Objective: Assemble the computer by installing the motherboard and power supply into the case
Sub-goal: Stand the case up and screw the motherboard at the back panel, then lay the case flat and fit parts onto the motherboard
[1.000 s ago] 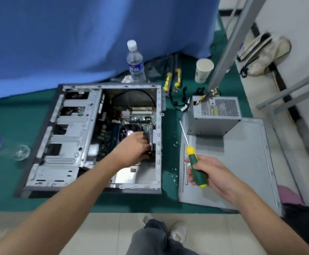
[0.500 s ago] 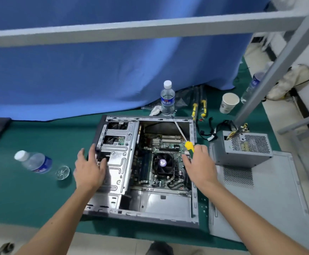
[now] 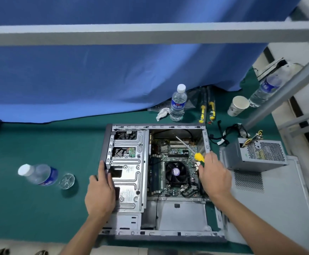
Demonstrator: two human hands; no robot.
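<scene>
The open grey computer case lies flat on the green table. Inside it sits the motherboard with a black fan in its middle. My left hand rests on the case's left edge and drive cage, fingers spread. My right hand holds a screwdriver with a yellow and green handle; its shaft points up-left over the board. The grey power supply stands outside the case, to the right, on the loose side panel.
An upright water bottle and a paper cup stand behind the case. Another bottle lies at the left beside a clear lid. Yellow-handled tools and black cables lie at the back right. A grey frame bar crosses overhead.
My left hand left the inside of the case and moved to its left edge. My right hand carried the screwdriver from the side panel to over the motherboard. The camera view rose.
</scene>
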